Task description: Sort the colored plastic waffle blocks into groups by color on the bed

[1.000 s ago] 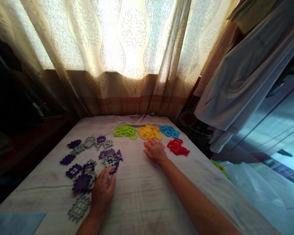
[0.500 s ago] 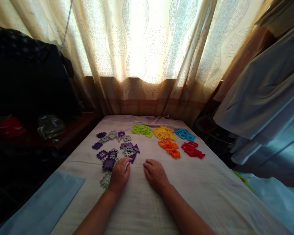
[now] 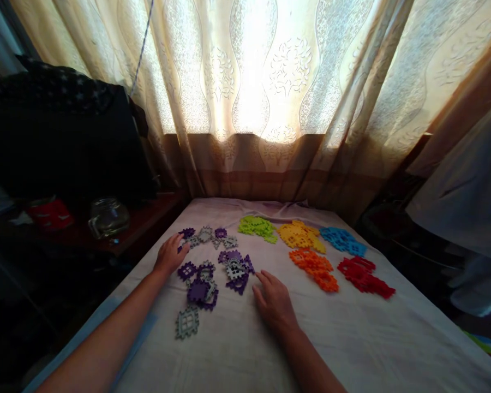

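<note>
My left hand (image 3: 171,254) reaches to the far left of the covered table, fingers stretched over a purple notched tile that is partly hidden beneath them. Whether the fingertips press on it I cannot tell. Beside it lie grey notched tiles (image 3: 205,234) and another purple tile (image 3: 220,233). My right hand (image 3: 275,299) rests on the cloth with fingers extended and nothing in it. Its fingertips are close to a mixed pile of purple and grey pieces (image 3: 236,269). Between my arms lie a solid purple tile (image 3: 198,291) among others and a grey window-like tile (image 3: 187,322).
Farther right are piles of green (image 3: 257,227), yellow (image 3: 300,235), blue (image 3: 343,240), orange (image 3: 314,268) and red pieces (image 3: 365,276). A blue cloth (image 3: 137,341) lies under my left forearm. On a side table stand a glass jar (image 3: 109,218) and a dark screen (image 3: 65,147).
My left hand has moved away from the near tiles, forward and left to the far purple ones. My right hand stays near the middle, fingers more extended. The camera view has shifted left.
</note>
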Demonstrator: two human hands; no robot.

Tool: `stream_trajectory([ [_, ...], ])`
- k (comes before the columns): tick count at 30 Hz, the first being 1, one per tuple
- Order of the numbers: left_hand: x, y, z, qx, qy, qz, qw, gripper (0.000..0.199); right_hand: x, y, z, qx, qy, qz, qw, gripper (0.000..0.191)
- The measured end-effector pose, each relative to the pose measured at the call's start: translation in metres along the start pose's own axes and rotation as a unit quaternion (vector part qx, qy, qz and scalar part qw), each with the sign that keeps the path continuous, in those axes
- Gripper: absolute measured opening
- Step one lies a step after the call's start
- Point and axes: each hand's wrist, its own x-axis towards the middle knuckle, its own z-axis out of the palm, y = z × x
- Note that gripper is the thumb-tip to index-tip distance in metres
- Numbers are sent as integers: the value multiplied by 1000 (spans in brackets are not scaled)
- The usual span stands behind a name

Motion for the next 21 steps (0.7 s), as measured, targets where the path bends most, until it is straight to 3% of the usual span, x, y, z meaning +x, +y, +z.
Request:
stream_trajectory([
  [5,54,-17,30,23,-70,-80,994,61,-5,11,9,51,50,2,997,36],
  [8,71,-9,48,12,-105,-67,992,61,-6,13,9,67,57,8,996,35],
  [11,69,12,63,-20,-138,6,990,56,-5,12,8,73,57,10,996,34],
  [16,41,54,71,-89,-180,144,969,49,-5,12,6,79,55,6,995,33],
  [18,40,64,72,-104,-182,154,966,52,-5,11,6,81,59,7,995,32],
  [21,58,72,78,-108,-178,137,968,58,-5,11,6,85,64,13,994,32],
])
